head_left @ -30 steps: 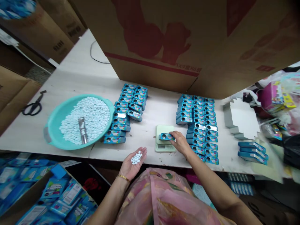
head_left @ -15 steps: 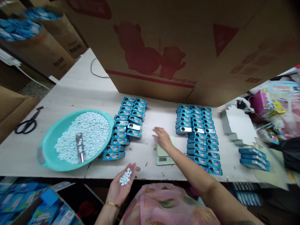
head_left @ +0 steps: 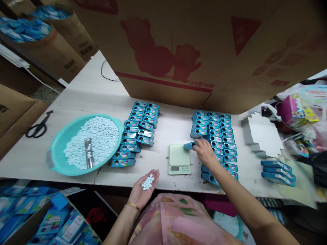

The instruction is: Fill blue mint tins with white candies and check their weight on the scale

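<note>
My left hand (head_left: 144, 188) is palm up and open near the table's front edge, with a small pile of pale mints (head_left: 148, 182) lying on it. In my right hand (head_left: 205, 153) is a blue tin (head_left: 189, 146), gripped just right of the kitchen scale (head_left: 179, 156). The scale's pale green plate carries nothing. Beside that hand stand close rows of blue tins (head_left: 214, 133); the forearm hides some of them. Left of the scale are more rows of tins (head_left: 133, 137). A turquoise basin (head_left: 56, 161) full of mints has a metal scoop (head_left: 89, 153) lying in it.
A large cardboard box (head_left: 163, 44) stands along the back. Scissors (head_left: 39, 128) lie at the left. On the right are stacked white card pieces (head_left: 265, 134), a few blue tins (head_left: 278, 173) and plastic bags. A carton of blue packs (head_left: 61, 221) stands below the table's edge.
My right hand has moved right from over the scale and taken hold of a tin by the right-hand rows. My left hand, with the mints, has shifted right towards the scale.
</note>
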The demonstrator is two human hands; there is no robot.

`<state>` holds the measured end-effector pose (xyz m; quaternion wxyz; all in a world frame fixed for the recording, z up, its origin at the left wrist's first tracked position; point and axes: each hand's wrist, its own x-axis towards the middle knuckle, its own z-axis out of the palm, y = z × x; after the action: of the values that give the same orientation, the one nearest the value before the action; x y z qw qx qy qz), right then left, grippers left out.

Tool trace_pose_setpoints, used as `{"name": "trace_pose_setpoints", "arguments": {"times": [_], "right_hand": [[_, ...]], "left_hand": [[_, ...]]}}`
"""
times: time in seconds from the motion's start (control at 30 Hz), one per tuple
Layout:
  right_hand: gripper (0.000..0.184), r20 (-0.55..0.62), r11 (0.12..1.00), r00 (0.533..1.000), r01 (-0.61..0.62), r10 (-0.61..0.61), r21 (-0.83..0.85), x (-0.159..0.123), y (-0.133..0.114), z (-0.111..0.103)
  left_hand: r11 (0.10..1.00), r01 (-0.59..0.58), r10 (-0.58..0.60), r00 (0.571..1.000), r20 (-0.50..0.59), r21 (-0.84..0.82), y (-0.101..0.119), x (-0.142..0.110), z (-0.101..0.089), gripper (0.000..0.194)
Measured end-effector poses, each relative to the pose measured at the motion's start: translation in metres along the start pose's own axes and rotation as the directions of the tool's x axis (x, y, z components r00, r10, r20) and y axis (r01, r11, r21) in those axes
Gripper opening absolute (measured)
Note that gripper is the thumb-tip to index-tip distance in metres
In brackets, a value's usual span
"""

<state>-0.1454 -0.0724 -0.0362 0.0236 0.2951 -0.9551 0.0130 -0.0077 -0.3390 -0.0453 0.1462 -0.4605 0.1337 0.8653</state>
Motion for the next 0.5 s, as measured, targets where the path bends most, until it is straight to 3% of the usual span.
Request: {"name": "trace_pose_setpoints", "arguments": {"times": [0.13, 0.33, 0.5], "right_hand": [[0.024, 0.078, 0.989, 0.988, 0.128, -0.134, 0.077, -0.003, -0.045, -0.006], [0.024, 0.003, 0.956, 0.985, 0.166, -0.172, 0.240, -0.011, -0.102, -0.002], [0.028, 0.072, 0.872, 0.924, 0.325, -0.375, 0.367, -0.020, -0.165, 0.003]], "left_hand": [[0.999, 0.036, -0.037, 0.998, 0.059, 0.011, -0.010, 0.006, 0.009, 0.030], [0.996, 0.061, -0.067, 0.993, 0.099, 0.059, -0.014, 0.012, 0.010, 0.027], [0.993, 0.100, -0.104, 0.993, 0.061, 0.069, -0.016, 0.010, -0.003, 0.034]]}}
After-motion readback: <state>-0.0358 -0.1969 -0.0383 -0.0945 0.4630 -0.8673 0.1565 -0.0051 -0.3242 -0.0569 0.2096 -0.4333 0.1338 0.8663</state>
